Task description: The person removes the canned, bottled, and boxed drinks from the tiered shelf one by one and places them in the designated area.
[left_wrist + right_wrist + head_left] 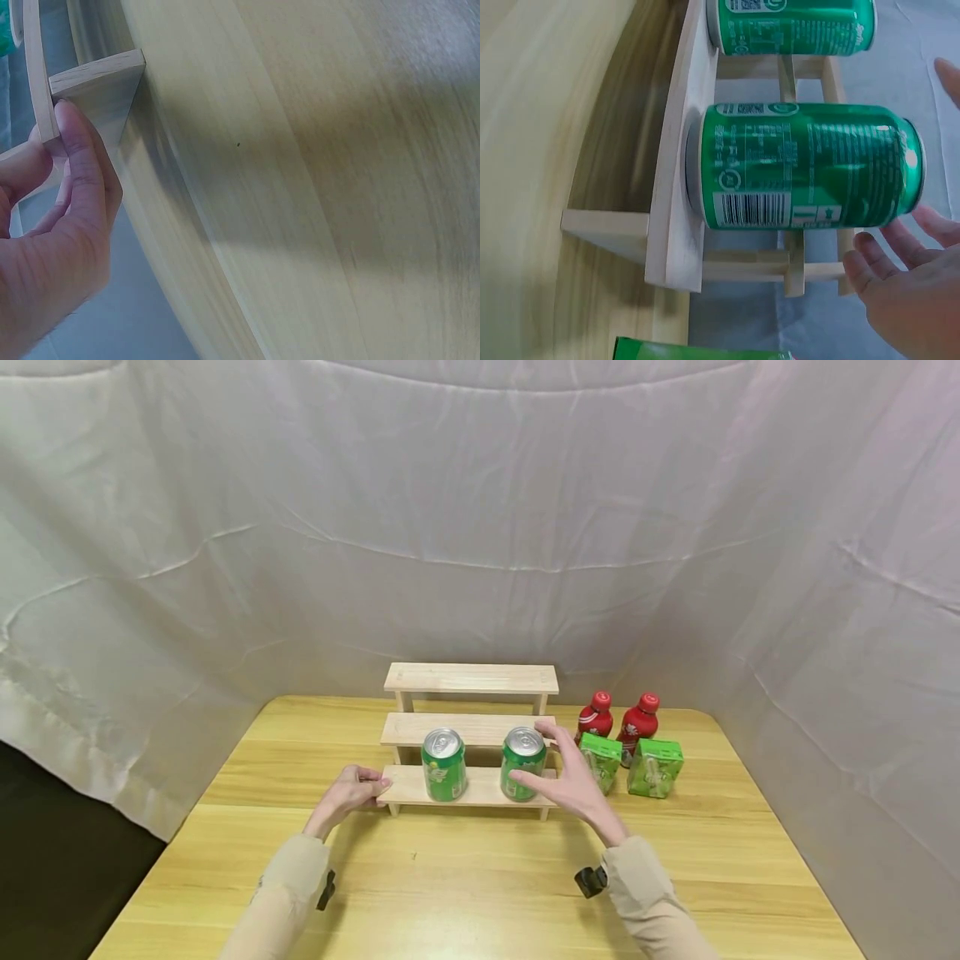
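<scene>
A three-step wooden rack (483,783) stands on the table, with two green soda cans upright on its lowest step. My left hand (351,788) pinches the left end of that step, thumb on top and fingers below, as the left wrist view shows. My right hand (568,778) is spread around the right can (802,165), its thumb apart from the fingers. In the right wrist view, its fingertips (871,247) lie right by the can's upper side. The left can (444,768) stands a short way off, untouched by either hand.
Right of the rack stand two green drink cartons, a nearer-left one (602,760) and a right one (655,768). Behind them are two red bottles (595,717) (640,722). Grey curtains (480,527) hang behind and beside the wooden table (450,885).
</scene>
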Tool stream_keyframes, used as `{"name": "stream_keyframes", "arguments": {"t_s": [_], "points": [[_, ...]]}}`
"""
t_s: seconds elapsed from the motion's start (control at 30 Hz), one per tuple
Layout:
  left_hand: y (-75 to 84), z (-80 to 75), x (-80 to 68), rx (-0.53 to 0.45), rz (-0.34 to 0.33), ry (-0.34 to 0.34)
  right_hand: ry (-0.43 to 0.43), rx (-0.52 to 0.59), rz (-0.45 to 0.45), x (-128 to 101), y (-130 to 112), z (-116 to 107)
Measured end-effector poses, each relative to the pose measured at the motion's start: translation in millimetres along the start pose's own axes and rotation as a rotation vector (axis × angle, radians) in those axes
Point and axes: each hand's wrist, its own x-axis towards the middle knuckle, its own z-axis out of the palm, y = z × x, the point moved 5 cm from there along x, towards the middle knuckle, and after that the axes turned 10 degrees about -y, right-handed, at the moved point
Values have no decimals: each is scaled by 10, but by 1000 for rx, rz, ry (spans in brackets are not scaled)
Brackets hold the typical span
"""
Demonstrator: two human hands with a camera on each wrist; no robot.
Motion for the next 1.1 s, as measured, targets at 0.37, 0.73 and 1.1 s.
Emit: {"name": "stream_keyframes", "arguments": {"t_s": [0.37,0.73,1.1], "points": [[9,3,-4,-15,-10,9,93,-17,8,51,18,85],[-1,-2,7,-25,7,1,123,7,65,118,88,159],[2,1,4,-34,2,3,176,-10,48,115,73,132]]}}
